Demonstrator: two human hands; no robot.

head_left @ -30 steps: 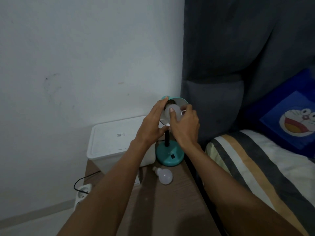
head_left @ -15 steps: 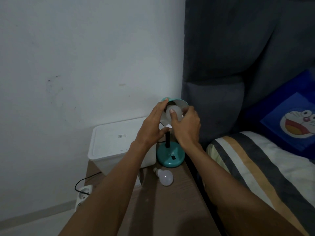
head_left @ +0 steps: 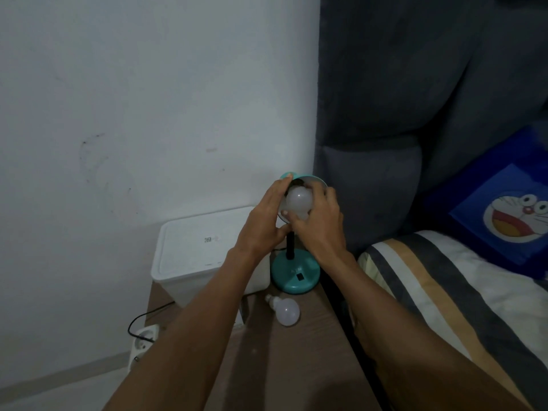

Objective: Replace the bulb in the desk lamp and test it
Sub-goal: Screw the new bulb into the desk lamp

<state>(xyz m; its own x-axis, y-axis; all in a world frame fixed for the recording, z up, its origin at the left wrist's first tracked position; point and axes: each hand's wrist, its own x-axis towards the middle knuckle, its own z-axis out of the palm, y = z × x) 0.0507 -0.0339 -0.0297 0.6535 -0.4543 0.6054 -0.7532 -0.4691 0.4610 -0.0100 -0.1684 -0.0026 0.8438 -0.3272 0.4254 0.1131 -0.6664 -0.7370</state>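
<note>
Gripping lamp bulb [head_left: 297,199] (both hands), spare bulb [head_left: 284,310] beside teal base [head_left: 296,275]

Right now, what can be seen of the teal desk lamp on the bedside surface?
The teal desk lamp has a round, glossy domed base with a small dark rectangle on its front, a thin black stem and a teal shade with a pale inside, tipped toward the camera. It stands upright on the brown wooden surface, beside the white plastic box. The left hand cups the shade's left edge; the right hand holds the frosted white bulb at its mouth. The bulb is unlit.
</note>
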